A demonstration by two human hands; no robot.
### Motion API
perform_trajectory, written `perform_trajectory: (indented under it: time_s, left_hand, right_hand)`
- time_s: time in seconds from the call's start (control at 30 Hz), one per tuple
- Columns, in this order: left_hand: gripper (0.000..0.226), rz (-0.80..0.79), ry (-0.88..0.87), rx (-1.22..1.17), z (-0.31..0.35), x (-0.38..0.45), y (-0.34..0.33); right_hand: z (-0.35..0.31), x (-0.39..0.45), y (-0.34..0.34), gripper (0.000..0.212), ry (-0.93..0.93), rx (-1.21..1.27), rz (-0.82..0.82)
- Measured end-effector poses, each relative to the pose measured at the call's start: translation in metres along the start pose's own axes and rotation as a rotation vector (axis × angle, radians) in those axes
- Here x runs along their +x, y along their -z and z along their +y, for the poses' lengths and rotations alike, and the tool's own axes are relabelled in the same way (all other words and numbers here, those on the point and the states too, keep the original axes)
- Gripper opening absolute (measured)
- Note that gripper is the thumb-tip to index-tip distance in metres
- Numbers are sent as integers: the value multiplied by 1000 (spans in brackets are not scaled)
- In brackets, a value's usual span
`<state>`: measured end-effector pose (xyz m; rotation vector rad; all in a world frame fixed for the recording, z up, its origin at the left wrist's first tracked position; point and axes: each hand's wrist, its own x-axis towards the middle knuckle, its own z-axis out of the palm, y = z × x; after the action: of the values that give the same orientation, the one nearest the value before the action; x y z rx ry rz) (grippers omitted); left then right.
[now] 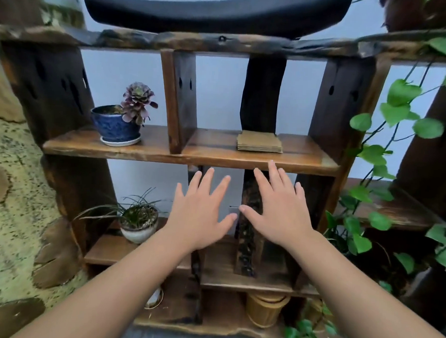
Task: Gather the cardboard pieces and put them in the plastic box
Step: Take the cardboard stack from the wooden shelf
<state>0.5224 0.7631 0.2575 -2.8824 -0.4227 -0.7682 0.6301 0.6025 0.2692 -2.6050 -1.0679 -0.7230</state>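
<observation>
A neat stack of square brown cardboard pieces (260, 141) lies on the middle board of a dark wooden shelf (217, 159), in its right compartment. My left hand (201, 211) and my right hand (276, 208) are both stretched out flat in front of the shelf, palms down, fingers spread, holding nothing. They hover just below the shelf board's front edge, a short way below the cardboard. My right fingertips reach the board's edge. No plastic box is in view.
A blue pot with a purple succulent (119, 122) stands in the left compartment. Below are a grass-like plant in a pale pot (139, 221) and a bamboo cup (265, 310). Green vines (388, 156) hang at the right. A black curved object (214, 10) rests on top.
</observation>
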Motion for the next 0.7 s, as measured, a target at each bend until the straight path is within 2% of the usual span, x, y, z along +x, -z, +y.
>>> perform_trajectory:
  time_s: [0.23, 0.43, 0.7]
  left_hand:
    - [81, 39, -16, -38, -12, 58, 9]
    - [80, 18, -31, -48, -28, 94, -2]
    - [80, -149, -11, -121, -44, 174, -29]
  right_hand:
    - [14, 46, 7, 84, 4, -69, 58]
    - [21, 81, -6, 84, -22, -83, 32]
    - [49, 150, -29, 82, -42, -109, -90]
